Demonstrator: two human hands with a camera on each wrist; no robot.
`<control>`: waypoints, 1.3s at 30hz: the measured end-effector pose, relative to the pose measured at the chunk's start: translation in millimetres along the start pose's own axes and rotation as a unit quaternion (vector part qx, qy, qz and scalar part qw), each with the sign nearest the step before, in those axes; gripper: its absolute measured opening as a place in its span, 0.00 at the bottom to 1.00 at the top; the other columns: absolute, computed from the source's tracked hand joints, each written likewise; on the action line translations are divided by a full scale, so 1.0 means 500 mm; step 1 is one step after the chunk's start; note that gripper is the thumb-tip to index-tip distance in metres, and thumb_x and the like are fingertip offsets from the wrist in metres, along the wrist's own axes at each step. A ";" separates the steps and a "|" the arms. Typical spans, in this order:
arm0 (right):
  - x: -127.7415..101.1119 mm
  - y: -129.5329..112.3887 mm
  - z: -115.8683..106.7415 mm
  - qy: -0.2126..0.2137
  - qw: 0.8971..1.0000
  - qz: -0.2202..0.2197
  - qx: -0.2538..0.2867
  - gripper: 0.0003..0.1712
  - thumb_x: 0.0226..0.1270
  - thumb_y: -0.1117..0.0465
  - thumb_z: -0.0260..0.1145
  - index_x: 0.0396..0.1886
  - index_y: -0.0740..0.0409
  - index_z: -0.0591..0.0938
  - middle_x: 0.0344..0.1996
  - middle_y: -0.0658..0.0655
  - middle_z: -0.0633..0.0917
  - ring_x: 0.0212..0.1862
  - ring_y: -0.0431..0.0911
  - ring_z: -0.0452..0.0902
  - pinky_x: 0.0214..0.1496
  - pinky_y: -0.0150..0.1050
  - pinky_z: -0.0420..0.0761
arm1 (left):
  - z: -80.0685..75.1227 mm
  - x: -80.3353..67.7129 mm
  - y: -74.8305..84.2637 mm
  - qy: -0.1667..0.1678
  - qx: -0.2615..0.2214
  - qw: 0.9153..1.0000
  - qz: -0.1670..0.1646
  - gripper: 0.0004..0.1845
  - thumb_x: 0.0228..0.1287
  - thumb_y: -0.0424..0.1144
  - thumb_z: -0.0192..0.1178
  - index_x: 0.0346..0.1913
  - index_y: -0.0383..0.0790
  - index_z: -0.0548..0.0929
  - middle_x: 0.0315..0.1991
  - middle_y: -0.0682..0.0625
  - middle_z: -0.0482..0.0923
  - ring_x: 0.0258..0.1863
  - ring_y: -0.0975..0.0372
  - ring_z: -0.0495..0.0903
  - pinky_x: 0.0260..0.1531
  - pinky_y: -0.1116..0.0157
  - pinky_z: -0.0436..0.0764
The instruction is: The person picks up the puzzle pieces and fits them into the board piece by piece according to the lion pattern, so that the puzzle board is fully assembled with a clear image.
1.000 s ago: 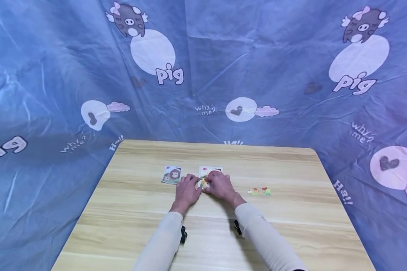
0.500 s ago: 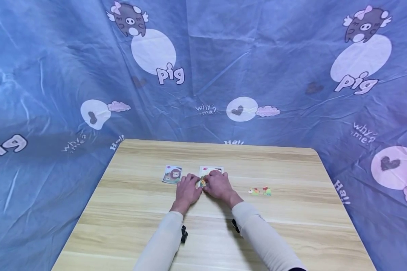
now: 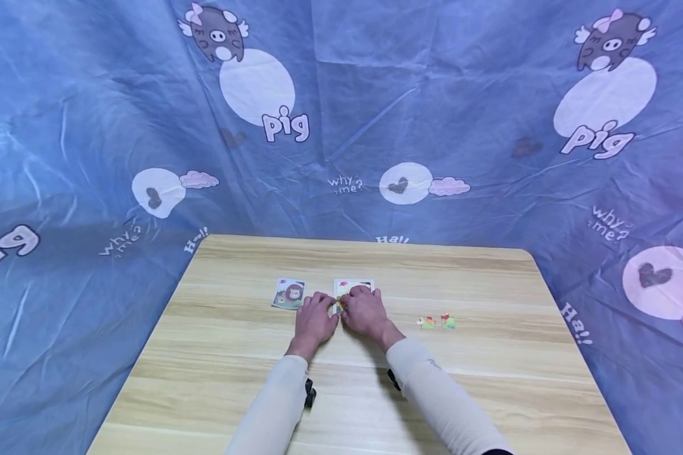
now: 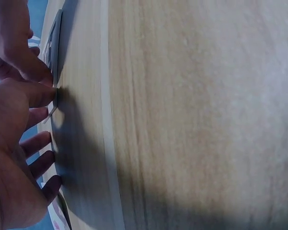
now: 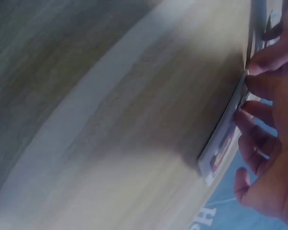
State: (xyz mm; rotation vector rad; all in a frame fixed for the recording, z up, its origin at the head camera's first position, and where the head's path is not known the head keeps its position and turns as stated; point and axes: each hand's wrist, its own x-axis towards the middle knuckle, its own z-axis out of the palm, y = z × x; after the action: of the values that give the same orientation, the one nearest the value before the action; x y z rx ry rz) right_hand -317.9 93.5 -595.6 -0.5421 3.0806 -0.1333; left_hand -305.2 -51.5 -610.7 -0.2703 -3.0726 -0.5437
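A small puzzle board [image 3: 353, 285] lies flat near the middle of the wooden table [image 3: 489, 379]. My right hand [image 3: 360, 302] lies over its near half with the fingers down on the colourful pieces. The left hand [image 3: 319, 306] rests beside it, fingertips against the board's left edge. In the left wrist view the left hand [image 4: 33, 120] is loosely spread and its thumb tip meets the thin board edge [image 4: 55, 52]. The right wrist view has the right hand's fingertips [image 5: 252, 86] at the edge of the board [image 5: 225, 136]. What lies under the right palm is hidden.
A picture card with a lion [image 3: 288, 294] lies left of the board. A few loose coloured puzzle pieces [image 3: 436, 322] sit to the right of my hands. Blue cloth printed with pigs [image 3: 341, 114] hangs behind and beside the table.
The right hand has slid a little forward and left over the board, covering the red piece that showed a second ago. The left hand has barely moved.
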 end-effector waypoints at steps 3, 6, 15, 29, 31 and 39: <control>-0.001 -0.006 -0.007 -0.001 1.000 0.003 -0.013 0.17 0.58 0.44 0.56 0.45 0.41 0.79 0.48 0.50 0.78 0.57 0.50 0.66 0.49 0.54 0.64 | 0.000 0.001 0.001 0.000 -0.002 1.000 0.000 0.21 0.55 0.52 0.55 0.52 0.54 0.75 0.54 0.54 0.69 0.51 0.56 0.67 0.45 0.57 0.68; -0.003 -0.007 -0.007 0.007 1.000 -0.002 -0.018 0.15 0.59 0.46 0.55 0.43 0.40 0.80 0.45 0.49 0.79 0.56 0.50 0.67 0.48 0.53 0.65 | 0.001 0.001 0.000 0.008 -0.005 1.000 0.002 0.20 0.54 0.50 0.56 0.51 0.53 0.76 0.53 0.54 0.70 0.50 0.55 0.68 0.44 0.57 0.68; -0.009 0.004 0.014 0.055 0.998 0.007 0.037 0.13 0.58 0.52 0.58 0.43 0.40 0.81 0.42 0.49 0.79 0.52 0.48 0.70 0.41 0.48 0.67 | -0.001 -0.003 0.002 0.001 -0.007 1.000 0.003 0.20 0.54 0.49 0.56 0.51 0.53 0.76 0.53 0.54 0.70 0.49 0.55 0.68 0.44 0.56 0.69; -0.053 0.100 0.008 0.089 0.989 0.031 0.115 0.14 0.52 0.57 0.60 0.41 0.45 0.81 0.36 0.50 0.76 0.40 0.48 0.71 0.43 0.45 0.72 | -0.001 -0.001 0.001 -0.012 -0.015 1.000 -0.015 0.20 0.55 0.49 0.55 0.52 0.55 0.75 0.54 0.54 0.69 0.51 0.57 0.67 0.48 0.56 0.67; -0.060 0.113 0.003 0.082 0.989 0.038 0.119 0.15 0.52 0.57 0.61 0.42 0.44 0.81 0.37 0.49 0.76 0.42 0.47 0.71 0.45 0.45 0.71 | -0.001 -0.001 0.001 -0.014 -0.013 1.000 -0.016 0.20 0.55 0.50 0.54 0.52 0.55 0.75 0.54 0.54 0.69 0.51 0.57 0.67 0.48 0.56 0.67; -0.096 0.162 -0.014 0.056 0.990 0.065 0.114 0.19 0.51 0.56 0.61 0.46 0.43 0.79 0.40 0.50 0.76 0.43 0.47 0.72 0.43 0.47 0.72 | -0.007 0.001 0.003 -0.018 -0.006 1.000 -0.002 0.21 0.53 0.50 0.55 0.52 0.53 0.76 0.53 0.52 0.70 0.49 0.55 0.68 0.44 0.55 0.70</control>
State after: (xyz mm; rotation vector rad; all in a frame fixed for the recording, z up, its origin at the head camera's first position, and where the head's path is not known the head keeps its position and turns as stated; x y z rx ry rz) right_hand -300.4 186.2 -595.8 -0.3331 3.1355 -0.5223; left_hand -305.7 -51.1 -606.9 -0.2762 -3.1072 -0.5623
